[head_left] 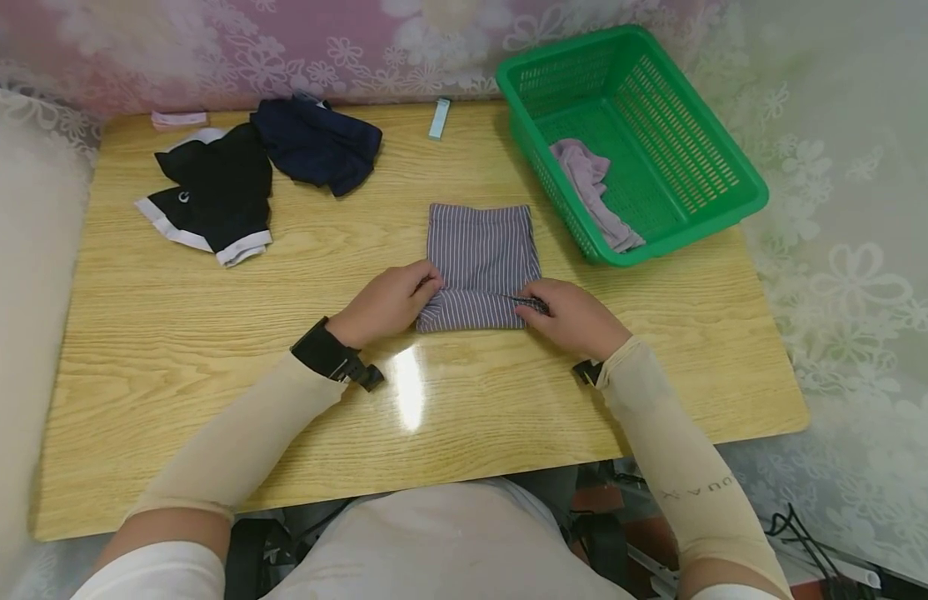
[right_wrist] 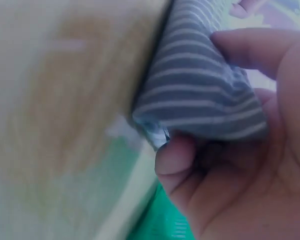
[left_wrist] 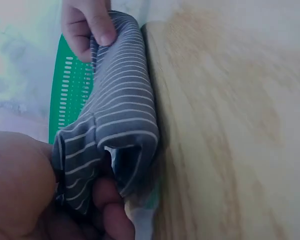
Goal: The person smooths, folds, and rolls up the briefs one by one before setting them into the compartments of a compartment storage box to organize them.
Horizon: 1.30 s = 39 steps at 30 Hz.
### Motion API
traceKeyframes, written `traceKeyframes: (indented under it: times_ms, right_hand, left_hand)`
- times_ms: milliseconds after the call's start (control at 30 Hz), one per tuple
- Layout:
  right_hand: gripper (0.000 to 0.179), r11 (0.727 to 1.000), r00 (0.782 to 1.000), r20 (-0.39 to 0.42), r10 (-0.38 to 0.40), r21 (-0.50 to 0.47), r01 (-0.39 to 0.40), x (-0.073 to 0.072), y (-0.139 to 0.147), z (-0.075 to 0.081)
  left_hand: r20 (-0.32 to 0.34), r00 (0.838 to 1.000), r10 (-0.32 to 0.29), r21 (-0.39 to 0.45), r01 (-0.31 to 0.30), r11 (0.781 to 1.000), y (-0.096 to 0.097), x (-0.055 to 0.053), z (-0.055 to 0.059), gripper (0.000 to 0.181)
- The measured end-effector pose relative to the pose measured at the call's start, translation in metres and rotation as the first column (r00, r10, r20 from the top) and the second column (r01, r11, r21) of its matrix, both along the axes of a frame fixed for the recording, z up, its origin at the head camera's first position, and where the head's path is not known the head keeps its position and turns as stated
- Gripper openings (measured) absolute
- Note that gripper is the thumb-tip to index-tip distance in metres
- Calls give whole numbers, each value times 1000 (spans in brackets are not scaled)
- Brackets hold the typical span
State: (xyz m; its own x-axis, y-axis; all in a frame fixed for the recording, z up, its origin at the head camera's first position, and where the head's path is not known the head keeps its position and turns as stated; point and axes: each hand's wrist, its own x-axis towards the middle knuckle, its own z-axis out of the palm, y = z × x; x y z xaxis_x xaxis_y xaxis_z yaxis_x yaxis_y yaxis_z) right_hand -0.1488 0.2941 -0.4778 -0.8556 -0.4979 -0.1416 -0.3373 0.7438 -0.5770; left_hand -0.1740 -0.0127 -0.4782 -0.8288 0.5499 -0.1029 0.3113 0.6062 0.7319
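In front of the person lies a folded piece of grey cloth with white stripes, its near part turned over into a flap. At the flap's left end the left hand pinches the fabric; at the right end the right hand does the same. The left wrist view shows the striped cloth as a rolled-over fold, open at its end, with the left fingers beneath. In the right wrist view, the thumb lies on top of the cloth and fingers curl under it.
A green plastic basket stands at the back right, holding a crumpled mauve cloth. Black garment with white trim and navy garment lie back left. A pink item and a pale blue strip lie along the table's back edge.
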Motion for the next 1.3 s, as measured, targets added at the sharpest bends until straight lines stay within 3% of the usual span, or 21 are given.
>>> traceKeyframes:
  times_ms: [233, 400, 600, 700, 767, 900, 1000, 1133, 1300]
  right_hand:
    - [20, 993, 994, -26, -109, 41, 110, -5, -1, 2]
    - [28, 981, 984, -35, -174, 77, 176, -5, -1, -3]
    - [30, 979, 981, -42, -188, 67, 191, -5, 3, -5]
    - [28, 989, 986, -99, -132, 59, 138, -3, 6, -4]
    - [24, 996, 983, -176, -59, 60, 71, 0, 7, -3]
    - [14, 997, 936, -347, 69, 47, -56, 5, 7, 2]
    - [10, 993, 902, -415, 117, 35, -113, 7, 6, 7]
    - [13, 976, 892, -399, 215, 113, -185, 8, 6, 8]
    - [28, 960, 925, -283, 255, 191, -207, 10, 6, 9]
  left_hand:
    - [-74, 997, 37, -45, -41, 998, 1, -7, -7, 16]
    - [-149, 986, 79, -103, -95, 990, 3, -9, -11, 16]
    - [-217, 971, 103, -109, -129, 986, 1, -8, -6, 17]
    - [-276, 959, 58, -79, -83, 993, 0, -3, 2, 15]
    - [-327, 945, -11, -74, -14, 997, -1, 3, 11, 14]
    - [-414, 885, -215, -154, 165, 974, -3, 18, 26, 12]
    - [-422, 850, -315, -227, 238, 945, -2, 27, 32, 14]
    - [-403, 855, -327, -279, 225, 933, 1, 33, 34, 20]
    - [-381, 871, -309, -332, 184, 925, 3, 35, 32, 28]
